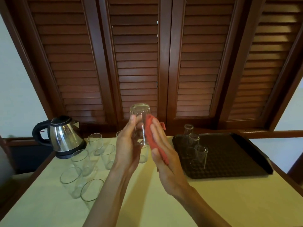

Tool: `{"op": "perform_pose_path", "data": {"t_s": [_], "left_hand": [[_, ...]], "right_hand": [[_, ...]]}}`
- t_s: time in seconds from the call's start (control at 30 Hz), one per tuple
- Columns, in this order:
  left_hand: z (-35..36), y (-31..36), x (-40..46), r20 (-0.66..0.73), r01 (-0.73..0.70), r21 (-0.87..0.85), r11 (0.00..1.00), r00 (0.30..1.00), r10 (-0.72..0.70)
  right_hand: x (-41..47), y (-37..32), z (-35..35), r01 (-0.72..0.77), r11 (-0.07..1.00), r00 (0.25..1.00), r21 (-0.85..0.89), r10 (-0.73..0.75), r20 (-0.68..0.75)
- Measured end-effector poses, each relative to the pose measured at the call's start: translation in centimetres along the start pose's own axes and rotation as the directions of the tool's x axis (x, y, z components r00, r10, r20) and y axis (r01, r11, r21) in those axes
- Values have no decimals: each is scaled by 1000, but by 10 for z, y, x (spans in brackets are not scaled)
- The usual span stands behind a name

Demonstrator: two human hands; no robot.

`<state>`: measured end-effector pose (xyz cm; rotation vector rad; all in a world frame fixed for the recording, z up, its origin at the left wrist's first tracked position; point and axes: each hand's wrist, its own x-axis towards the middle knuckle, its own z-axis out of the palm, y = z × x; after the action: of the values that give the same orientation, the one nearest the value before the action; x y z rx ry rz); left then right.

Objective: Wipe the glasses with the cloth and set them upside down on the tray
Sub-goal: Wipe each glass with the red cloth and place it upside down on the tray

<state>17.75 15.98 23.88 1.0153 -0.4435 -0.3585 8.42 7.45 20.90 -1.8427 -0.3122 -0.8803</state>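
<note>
I hold a clear glass [139, 122] base-up above the tabletop [147, 202], my left hand [129, 145] curled round its lower wall, fingers [133, 119] and thumb gripping it, while my right hand [161, 149] lies nearly flat, its fingers straight and close together, pressing the red cloth [150, 136] against the side of the glass. To my right, the dark tray [237, 161] already carries three glasses [199, 155] set rim-down along its left part. To my left, the unwiped glasses [82, 159] stand upright in a loose cluster just beside the steel kettle [64, 136], and another stands partly hidden behind my left hand. The job looks a third done at best, and I judge that this glass is in mid-wipe. The risk from here lies in my grip: the glass is smooth, only one hand truly holds it, and a hard push from the cloth side could twist it out of my fingers onto the upright glasses below. Carrying it across to the tray, I could clip the inverted glasses already there, which stand close together, and setting it down carelessly could tip one over.
</note>
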Motion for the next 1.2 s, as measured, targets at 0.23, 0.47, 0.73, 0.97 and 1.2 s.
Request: {"op": "perform_pose_path", "data": {"t_s": [0.23,0.47,0.73,0.97,1.2], "left_hand": [[-1,-6,-1,-7,179,-135,975,983,-181],[5,-6,-10,63,50,126,991,996,-58],[3,-3,-8,-26,116,11,993,993,-116],[6,10,-15,86,33,-19,999,996,-32],[3,-2,-13,55,116,-25,993,992,-114]], "right_hand": [[18,-10,8,-43,989,998,-144,35,-59],[35,-12,-3,-212,970,965,116,226,-131],[17,-2,9,-136,990,972,33,139,-190],[-2,-9,11,-9,1000,996,-8,8,-85],[24,-14,9,-58,996,995,-64,53,-80]]}}
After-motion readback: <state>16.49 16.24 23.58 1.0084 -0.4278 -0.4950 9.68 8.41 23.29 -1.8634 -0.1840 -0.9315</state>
